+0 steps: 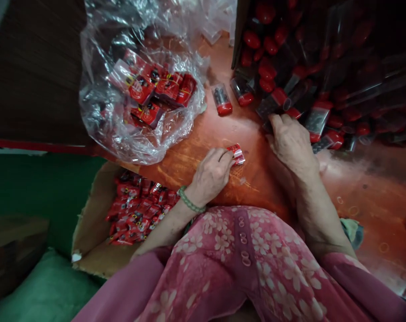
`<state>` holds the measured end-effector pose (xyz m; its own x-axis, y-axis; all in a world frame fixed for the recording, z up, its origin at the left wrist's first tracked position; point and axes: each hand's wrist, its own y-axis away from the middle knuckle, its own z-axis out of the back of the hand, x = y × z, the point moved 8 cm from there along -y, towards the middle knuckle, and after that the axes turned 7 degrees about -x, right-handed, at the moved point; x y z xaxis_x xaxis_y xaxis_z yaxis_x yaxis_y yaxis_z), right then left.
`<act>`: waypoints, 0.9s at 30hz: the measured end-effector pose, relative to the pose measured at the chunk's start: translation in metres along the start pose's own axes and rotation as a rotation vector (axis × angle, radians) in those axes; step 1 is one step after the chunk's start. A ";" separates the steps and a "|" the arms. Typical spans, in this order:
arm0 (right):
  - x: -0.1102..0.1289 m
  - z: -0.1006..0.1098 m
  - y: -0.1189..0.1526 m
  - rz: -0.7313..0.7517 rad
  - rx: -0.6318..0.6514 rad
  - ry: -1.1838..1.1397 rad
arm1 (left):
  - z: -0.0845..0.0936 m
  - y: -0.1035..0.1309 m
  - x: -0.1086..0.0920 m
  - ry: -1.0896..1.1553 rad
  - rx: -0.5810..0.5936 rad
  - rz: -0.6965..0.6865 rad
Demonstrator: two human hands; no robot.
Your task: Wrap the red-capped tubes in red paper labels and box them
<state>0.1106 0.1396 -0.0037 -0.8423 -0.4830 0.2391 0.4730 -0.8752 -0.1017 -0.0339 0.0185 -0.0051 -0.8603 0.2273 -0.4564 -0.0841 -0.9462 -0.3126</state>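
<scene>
My left hand, with a green bracelet at the wrist, pinches a small red printed packet just above the orange-brown tabletop. To the right, my right hand reaches to the near edge of a pile of clear containers with red caps. Its fingertips touch a dark-filled container at the pile's edge, and its fingers are partly hidden, so its hold is unclear. Two similar containers lie apart from the pile, one left of the other.
An open clear plastic bag with several red printed packets lies at the left. Below it, beside the table, stands a cardboard box holding many red packets. Rubber bands and a cloth lie at the right.
</scene>
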 end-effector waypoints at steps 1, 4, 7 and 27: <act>0.001 0.001 0.001 -0.005 0.021 -0.003 | -0.002 0.000 -0.001 -0.047 0.039 0.001; 0.002 0.011 0.006 -0.005 0.017 -0.086 | -0.005 -0.001 -0.009 -0.154 0.093 -0.057; -0.001 0.027 0.018 0.030 -0.093 -0.297 | -0.004 -0.003 -0.009 -0.133 0.055 -0.075; -0.023 0.016 0.079 -0.358 -0.335 -1.102 | 0.005 -0.008 0.039 0.623 -0.124 0.441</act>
<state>0.1711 0.0821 -0.0016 -0.1617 -0.0718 0.9842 0.0297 -0.9973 -0.0679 -0.0696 0.0339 -0.0160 -0.3562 -0.0424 -0.9335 0.2893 -0.9549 -0.0670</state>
